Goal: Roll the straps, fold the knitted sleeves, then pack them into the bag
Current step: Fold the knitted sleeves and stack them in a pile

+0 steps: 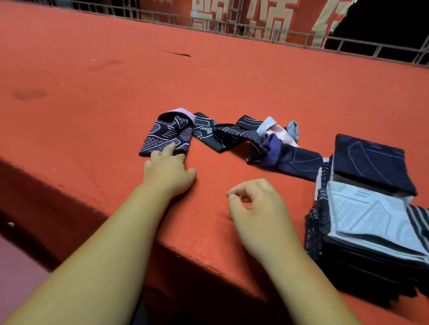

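— How far along was it?
— Partway. Your left hand (169, 174) had its fingers (169, 148) straight, touching a folded sleeve (167, 131). Your right hand (256, 206) was loosely curled and empty. Beyond your fingers, loose sleeves (240, 137) lay unfolded; to their right sat a folded stack (370, 217) on the counter (83, 80).
— Bag? Straps?
— Neither showed, and the stack's right side was cut off.

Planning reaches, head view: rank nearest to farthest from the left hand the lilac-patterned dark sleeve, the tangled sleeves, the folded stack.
1. Lilac-patterned dark knitted sleeve, touching the left hand.
2. Tangled dark and pale sleeves, middle.
3. Stack of folded sleeves, far right.
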